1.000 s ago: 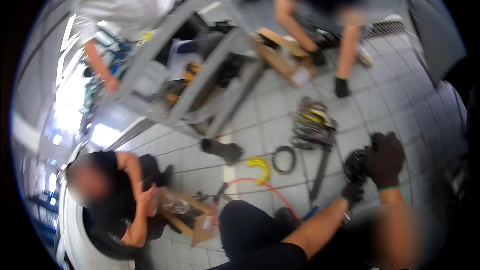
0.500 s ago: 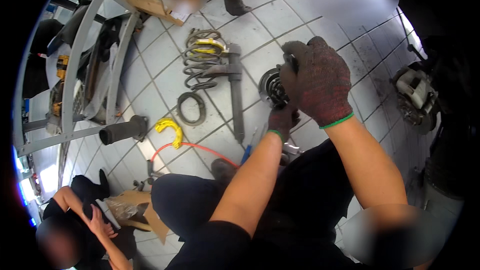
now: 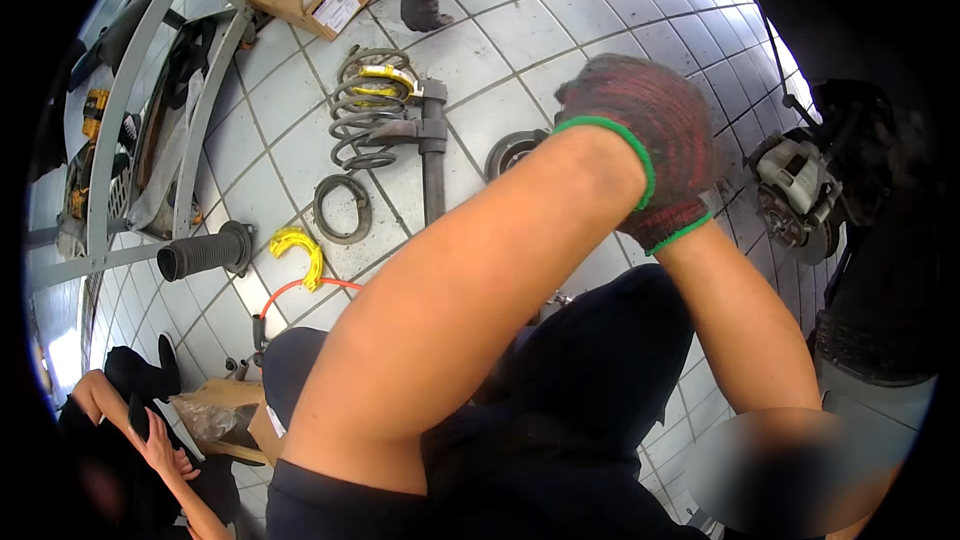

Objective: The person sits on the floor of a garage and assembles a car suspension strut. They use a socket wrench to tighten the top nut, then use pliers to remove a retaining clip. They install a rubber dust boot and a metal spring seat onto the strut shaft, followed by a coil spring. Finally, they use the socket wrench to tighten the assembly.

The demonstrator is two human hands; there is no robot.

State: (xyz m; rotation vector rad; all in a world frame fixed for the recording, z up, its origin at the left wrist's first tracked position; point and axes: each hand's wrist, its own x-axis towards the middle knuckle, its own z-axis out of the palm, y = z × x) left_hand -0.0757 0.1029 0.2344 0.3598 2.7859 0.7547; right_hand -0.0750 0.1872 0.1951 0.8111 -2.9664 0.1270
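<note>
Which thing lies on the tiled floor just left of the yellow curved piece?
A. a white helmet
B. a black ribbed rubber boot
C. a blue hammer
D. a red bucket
B: the black ribbed boot lies on its side on the tiles, left of the yellow piece.

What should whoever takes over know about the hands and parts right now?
Left hand: gloved, raised in front of the camera, back toward it; grip cannot be told.
Right hand: gloved, mostly hidden behind the left; grip cannot be told.
Round part: on the tiles just left of the hands, half hidden by the forearm.
Spring and strut lie side by side on the floor; ring, boot and yellow clip lie apart nearer the knees.
Brake hub stands bare at right.
Done: parts laid out separately. Left: nothing here is joined yet.
</note>
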